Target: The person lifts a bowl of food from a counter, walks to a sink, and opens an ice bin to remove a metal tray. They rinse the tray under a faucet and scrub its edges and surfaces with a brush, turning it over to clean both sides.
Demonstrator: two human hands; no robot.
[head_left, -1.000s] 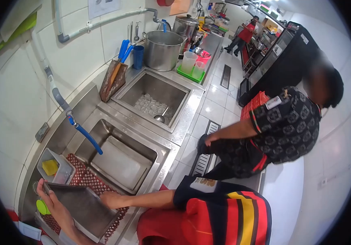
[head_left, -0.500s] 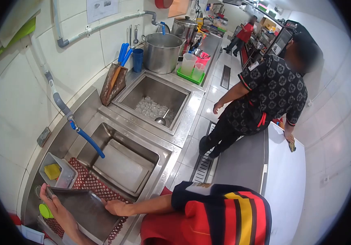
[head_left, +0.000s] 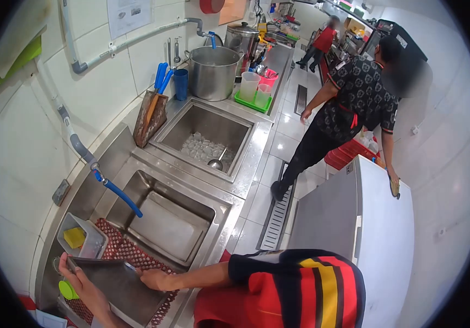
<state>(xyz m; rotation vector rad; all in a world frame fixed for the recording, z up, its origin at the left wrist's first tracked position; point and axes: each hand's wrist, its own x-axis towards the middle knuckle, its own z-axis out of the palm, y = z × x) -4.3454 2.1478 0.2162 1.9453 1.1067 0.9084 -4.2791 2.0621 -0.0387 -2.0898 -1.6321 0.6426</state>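
Observation:
A dark metal tray [head_left: 125, 292] is tilted over the counter beside the sink. My left hand [head_left: 84, 287] grips its left rim, fingers along the outer edge. My right hand [head_left: 157, 279] is closed over the tray's upper right side. A small pale, shiny piece [head_left: 130, 267] shows just ahead of its fingers; its kind is too small to tell. Beneath the tray lies a red-brown dotted mat [head_left: 120, 240]. A yellow sponge [head_left: 74, 237] rests in a clear plastic container [head_left: 95, 245], above a lime-green round object [head_left: 68, 290].
A steel sink [head_left: 164, 224] lies ahead, below a blue hose [head_left: 123, 198]. Beyond are an ice bin [head_left: 205, 148] with a ladle, a knife block [head_left: 150, 120] and a large pot [head_left: 214, 74]. A co-worker [head_left: 349, 98] holds a cloth [head_left: 394, 188] on a white appliance [head_left: 385, 224].
The co-worker has stepped farther along the aisle, uncovering a red crate behind the white appliance. My hands and the tray keep nearly the same pose, with a slight shift of the view.

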